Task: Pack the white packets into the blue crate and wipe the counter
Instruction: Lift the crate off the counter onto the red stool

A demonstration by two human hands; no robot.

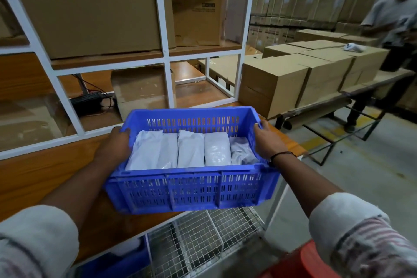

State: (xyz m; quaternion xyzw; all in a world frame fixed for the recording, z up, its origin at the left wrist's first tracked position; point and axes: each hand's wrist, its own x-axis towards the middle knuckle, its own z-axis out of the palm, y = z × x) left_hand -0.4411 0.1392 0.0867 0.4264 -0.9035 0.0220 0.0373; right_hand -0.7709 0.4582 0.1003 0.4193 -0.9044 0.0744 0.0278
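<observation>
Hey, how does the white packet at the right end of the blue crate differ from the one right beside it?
The right-end packet is crumpled and creased; its neighbour is smooth and plump. The right-end packet looks narrower and slack; its neighbour is wider and filled out. Both are white and lie in the blue crate.

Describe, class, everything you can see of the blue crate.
The blue crate is a rectangular, open-topped box, seemingly plastic, its walls pierced with rows of slots. It is roughly level, its front overhanging the near edge of the wooden counter. Inside lie white packets, side by side. The left hand grips its left rim, the right hand its right rim.
</observation>
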